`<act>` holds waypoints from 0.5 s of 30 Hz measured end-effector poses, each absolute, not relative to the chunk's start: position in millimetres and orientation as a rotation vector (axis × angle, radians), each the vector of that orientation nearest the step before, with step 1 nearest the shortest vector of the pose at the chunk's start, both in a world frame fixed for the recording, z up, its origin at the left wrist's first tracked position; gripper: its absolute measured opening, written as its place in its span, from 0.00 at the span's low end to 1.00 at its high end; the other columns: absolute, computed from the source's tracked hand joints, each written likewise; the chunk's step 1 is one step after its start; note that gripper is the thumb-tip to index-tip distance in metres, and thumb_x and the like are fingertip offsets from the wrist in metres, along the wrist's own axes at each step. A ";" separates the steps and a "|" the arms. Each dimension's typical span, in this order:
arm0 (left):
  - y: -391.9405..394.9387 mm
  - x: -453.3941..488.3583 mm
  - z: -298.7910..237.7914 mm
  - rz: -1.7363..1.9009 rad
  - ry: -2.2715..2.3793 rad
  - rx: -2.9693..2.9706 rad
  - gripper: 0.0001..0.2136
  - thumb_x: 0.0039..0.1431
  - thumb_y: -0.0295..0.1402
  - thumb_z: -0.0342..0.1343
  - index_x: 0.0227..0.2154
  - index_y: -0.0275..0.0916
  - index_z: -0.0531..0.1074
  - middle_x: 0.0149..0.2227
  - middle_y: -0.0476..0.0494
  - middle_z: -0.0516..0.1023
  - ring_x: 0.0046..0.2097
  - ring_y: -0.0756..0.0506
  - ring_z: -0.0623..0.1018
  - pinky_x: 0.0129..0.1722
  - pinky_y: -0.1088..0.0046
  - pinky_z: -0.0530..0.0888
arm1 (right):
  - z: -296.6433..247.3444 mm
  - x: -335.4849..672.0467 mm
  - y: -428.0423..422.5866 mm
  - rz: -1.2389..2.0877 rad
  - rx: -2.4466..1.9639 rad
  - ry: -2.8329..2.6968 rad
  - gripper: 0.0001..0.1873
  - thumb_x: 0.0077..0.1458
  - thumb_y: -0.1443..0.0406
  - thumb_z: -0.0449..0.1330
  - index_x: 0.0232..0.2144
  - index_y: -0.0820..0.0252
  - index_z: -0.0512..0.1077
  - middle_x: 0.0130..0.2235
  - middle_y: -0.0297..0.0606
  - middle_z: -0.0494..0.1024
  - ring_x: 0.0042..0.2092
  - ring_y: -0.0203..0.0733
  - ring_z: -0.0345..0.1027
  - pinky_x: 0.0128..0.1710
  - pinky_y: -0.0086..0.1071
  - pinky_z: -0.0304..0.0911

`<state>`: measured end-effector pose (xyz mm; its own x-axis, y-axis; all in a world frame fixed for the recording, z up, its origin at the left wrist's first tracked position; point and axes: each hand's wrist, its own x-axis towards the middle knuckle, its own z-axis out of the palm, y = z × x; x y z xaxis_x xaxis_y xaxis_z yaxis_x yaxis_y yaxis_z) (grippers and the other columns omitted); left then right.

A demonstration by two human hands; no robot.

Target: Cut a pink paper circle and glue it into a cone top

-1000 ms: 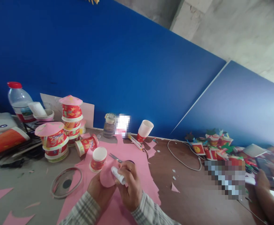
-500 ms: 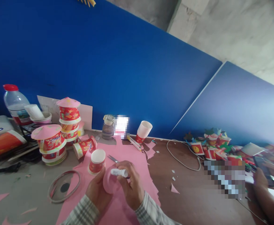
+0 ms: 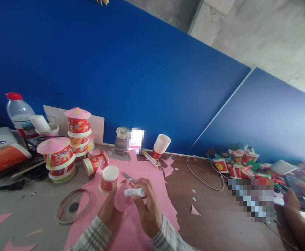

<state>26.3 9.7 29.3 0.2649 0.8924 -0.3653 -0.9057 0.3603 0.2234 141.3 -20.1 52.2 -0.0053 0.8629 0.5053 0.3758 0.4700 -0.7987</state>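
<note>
Between my left hand's point(image 3: 110, 209) fingers and thumb is a round pink paper piece point(image 3: 121, 202), held above the large pink sheet. My right hand point(image 3: 148, 205) grips a white glue stick point(image 3: 134, 192) whose tip is over the paper piece. Scissors point(image 3: 127, 176) lie just beyond my right fingers, their blades pointing away to the left; the handles are hidden. A red and white paper cup point(image 3: 110, 174) stands close behind my left hand. Under both hands the pink paper sheet point(image 3: 155, 184) covers part of the desk.
At left stand stacked cup towers with pink cone tops point(image 3: 56, 157), a bottle point(image 3: 22, 115) and a coiled cable ring point(image 3: 72, 205). Behind are a glass jar point(image 3: 121, 143) and a tall white cup point(image 3: 161, 143). To the right, another person's hand point(image 3: 292, 198) holds a phone near decorated cups point(image 3: 236, 167).
The view has shifted slightly. The pink paper piece has turned a little in my left hand, while my right hand keeps hold of the glue stick over it.
</note>
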 end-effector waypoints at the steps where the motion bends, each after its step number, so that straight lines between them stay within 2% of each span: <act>1: 10.3 26.5 27.6 1.228 0.453 -0.003 0.14 0.49 0.39 0.44 0.32 0.35 0.70 0.25 0.42 0.76 0.28 0.45 0.75 0.22 0.72 0.73 | 51.5 142.0 -19.4 0.561 -1.116 -1.563 0.04 0.53 0.63 0.56 0.32 0.54 0.69 0.37 0.36 0.72 0.40 0.44 0.67 0.40 0.33 0.64; 4: 11.6 27.1 21.1 1.279 0.442 0.083 0.13 0.47 0.39 0.49 0.32 0.36 0.70 0.27 0.41 0.77 0.31 0.41 0.74 0.27 0.67 0.74 | 47.6 143.3 -15.7 0.656 -1.139 -1.458 0.07 0.53 0.60 0.55 0.31 0.55 0.70 0.31 0.34 0.72 0.32 0.41 0.68 0.33 0.30 0.65; 7: 12.1 28.1 16.8 1.295 0.402 0.175 0.14 0.46 0.41 0.50 0.32 0.37 0.69 0.27 0.41 0.77 0.30 0.40 0.74 0.28 0.63 0.74 | 41.9 142.2 -11.3 0.811 -1.127 -1.361 0.10 0.52 0.57 0.55 0.27 0.57 0.69 0.24 0.32 0.72 0.24 0.37 0.66 0.26 0.27 0.64; 12: 12.2 30.3 18.0 1.306 0.346 0.163 0.12 0.43 0.39 0.53 0.31 0.39 0.69 0.29 0.44 0.76 0.34 0.41 0.74 0.32 0.65 0.72 | 35.8 139.7 -5.8 0.955 -1.103 -1.273 0.12 0.50 0.55 0.56 0.26 0.58 0.68 0.18 0.31 0.73 0.21 0.37 0.66 0.23 0.26 0.64; 15: 11.7 29.4 19.0 1.275 0.362 0.127 0.12 0.42 0.39 0.54 0.30 0.38 0.70 0.28 0.42 0.77 0.33 0.40 0.74 0.32 0.62 0.72 | 37.3 142.1 -3.7 0.959 -1.109 -1.265 0.11 0.49 0.56 0.57 0.26 0.59 0.68 0.18 0.32 0.73 0.21 0.38 0.67 0.23 0.27 0.64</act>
<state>29.4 11.7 19.0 0.2441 0.9500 -0.1946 -0.9106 0.2936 0.2909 142.1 -3.7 37.3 0.0877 0.9704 0.2252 0.0449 0.2219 -0.9740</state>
